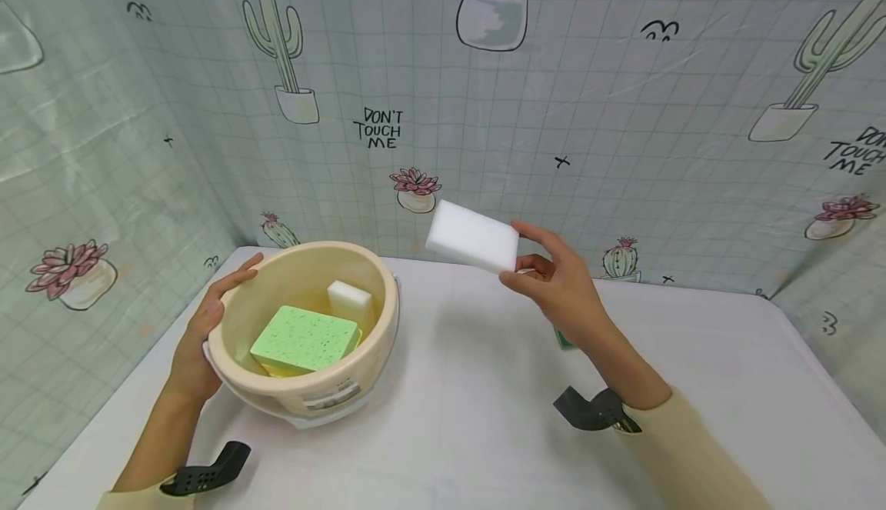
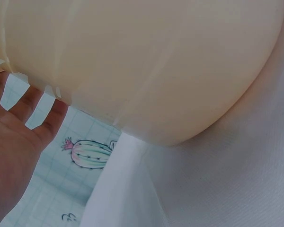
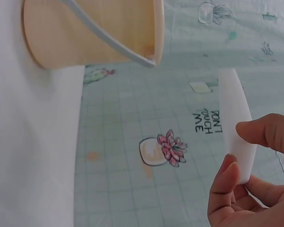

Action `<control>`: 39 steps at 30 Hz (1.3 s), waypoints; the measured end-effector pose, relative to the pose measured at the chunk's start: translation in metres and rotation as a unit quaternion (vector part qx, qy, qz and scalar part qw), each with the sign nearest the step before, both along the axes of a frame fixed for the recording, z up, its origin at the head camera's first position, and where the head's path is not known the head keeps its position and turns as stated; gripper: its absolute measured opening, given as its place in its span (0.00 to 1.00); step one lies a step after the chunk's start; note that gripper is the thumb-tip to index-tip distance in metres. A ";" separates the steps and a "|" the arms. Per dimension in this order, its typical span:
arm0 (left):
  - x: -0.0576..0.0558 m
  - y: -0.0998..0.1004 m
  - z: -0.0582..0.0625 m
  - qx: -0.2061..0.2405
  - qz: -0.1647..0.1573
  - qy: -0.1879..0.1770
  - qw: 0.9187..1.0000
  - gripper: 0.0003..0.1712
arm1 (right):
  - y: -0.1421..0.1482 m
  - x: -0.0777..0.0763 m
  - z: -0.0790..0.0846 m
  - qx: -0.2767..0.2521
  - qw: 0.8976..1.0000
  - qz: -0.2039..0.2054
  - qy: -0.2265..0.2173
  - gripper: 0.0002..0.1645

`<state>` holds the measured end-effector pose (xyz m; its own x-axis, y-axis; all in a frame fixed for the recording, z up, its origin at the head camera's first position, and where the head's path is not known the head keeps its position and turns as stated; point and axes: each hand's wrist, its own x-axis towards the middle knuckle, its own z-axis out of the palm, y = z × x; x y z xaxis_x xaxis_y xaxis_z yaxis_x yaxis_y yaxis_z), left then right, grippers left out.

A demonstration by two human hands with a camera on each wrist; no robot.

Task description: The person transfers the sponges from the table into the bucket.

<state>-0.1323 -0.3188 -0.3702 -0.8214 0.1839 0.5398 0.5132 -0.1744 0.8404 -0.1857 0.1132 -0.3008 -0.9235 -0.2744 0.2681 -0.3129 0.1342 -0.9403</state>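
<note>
My right hand [image 1: 564, 283] pinches a white melamine sponge [image 1: 474, 237] by its right end, thumb on one side and fingers on the other. The sponge is held up off the table, right of a cream bucket [image 1: 228, 360]. At the bucket's left rim my left hand [image 1: 201, 341] holds on, its fingers [image 2: 52, 120] against the outside just under the rim. Inside the bucket lies a green sponge [image 1: 304, 338], with a second white sponge [image 1: 351, 302] behind it. Something yellow [image 1: 280, 371] shows beneath them, mostly hidden.
The bucket stands on a white-covered table [image 1: 471, 418], its pale handle [image 3: 111, 40] hanging down. A small green item [image 1: 564, 338] is mostly hidden behind my right wrist. A cactus-print curtain [image 1: 484, 110] encloses the back and sides.
</note>
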 end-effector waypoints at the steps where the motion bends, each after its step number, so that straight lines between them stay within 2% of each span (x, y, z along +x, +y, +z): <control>1: 0.000 0.000 0.000 -0.001 0.001 0.000 1.000 0.27 | -0.003 0.000 0.001 -0.001 1.000 0.003 0.004 0.41; 11: 0.000 0.000 0.001 0.004 -0.005 -0.001 1.000 0.27 | -0.035 -0.002 0.010 0.000 0.999 0.033 0.017 0.41; 25: 0.001 0.000 0.002 -0.001 0.002 0.000 1.000 0.27 | -0.092 0.000 0.015 0.051 0.992 0.075 0.085 0.41; 32: 0.001 0.001 0.002 -0.007 0.007 -0.001 1.000 0.27 | -0.115 -0.001 0.013 0.105 0.975 0.081 0.180 0.42; 39: 0.001 0.000 0.002 -0.007 0.001 0.000 1.000 0.27 | -0.132 -0.004 0.014 0.133 0.962 0.105 0.214 0.41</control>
<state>-0.1311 -0.3187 -0.3685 -0.8221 0.1885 0.5373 0.5136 -0.1619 0.8426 -0.1901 -0.0186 -0.2864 -0.6605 -0.5543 0.5064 -0.7105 0.2434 -0.6602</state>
